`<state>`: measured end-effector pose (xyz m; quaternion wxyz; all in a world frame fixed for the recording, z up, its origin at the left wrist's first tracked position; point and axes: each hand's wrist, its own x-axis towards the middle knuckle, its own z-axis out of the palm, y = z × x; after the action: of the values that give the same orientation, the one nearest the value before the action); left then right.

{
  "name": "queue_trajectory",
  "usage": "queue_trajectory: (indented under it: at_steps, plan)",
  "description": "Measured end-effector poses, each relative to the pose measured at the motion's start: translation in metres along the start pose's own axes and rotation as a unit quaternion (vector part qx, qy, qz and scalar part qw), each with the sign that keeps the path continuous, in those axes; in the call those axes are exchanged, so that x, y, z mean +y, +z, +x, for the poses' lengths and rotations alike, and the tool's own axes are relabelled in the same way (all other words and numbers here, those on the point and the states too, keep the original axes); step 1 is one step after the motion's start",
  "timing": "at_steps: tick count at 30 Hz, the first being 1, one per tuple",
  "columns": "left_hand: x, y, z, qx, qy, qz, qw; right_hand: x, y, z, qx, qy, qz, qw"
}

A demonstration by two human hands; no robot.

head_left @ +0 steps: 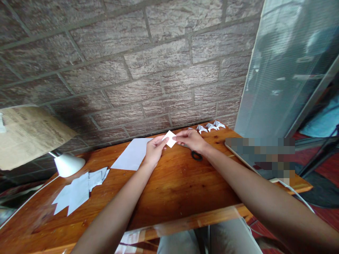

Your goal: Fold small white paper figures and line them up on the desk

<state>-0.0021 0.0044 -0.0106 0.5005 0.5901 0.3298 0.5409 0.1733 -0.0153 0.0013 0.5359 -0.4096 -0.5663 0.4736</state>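
A small white folded paper square (170,139) is held up above the table, turned so a corner points upward. My left hand (155,148) pinches its left corner between thumb and fingers. On the opposite corner, my right hand (192,139) has a closed grip too. Below and beside my right hand lies a pair of scissors (196,155) with black handles, its blades partly hidden. A blank white sheet of paper (131,155) rests just left of my left hand.
Several folded paper shapes (211,127) line the table's back edge by the brick wall (159,70). Paper pieces (78,194) lie at left, near a lamp (67,165) with a newsprint shade. A blurred flat device (259,158) sits at right with a white cable (299,197).
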Motion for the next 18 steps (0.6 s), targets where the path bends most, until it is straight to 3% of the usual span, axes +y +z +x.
queue_trajectory:
  at_steps: [6, 12, 18]
  plan:
    - [-0.006, -0.0071, 0.0042, -0.025, -0.023, -0.012, 0.999, 0.0017, 0.0006, 0.0005, -0.005, -0.007, -0.009, 1.0]
    - [-0.0037, -0.01, 0.0038, -0.078, 0.006, 0.1, 0.992, 0.0022, -0.0026, -0.0003, -0.015, -0.009, -0.014, 1.0]
    - [-0.0025, -0.0106, 0.0019, -0.131, 0.012, 0.131, 0.983, 0.0016, -0.0033, -0.0007, -0.02, -0.012, 0.003, 1.0]
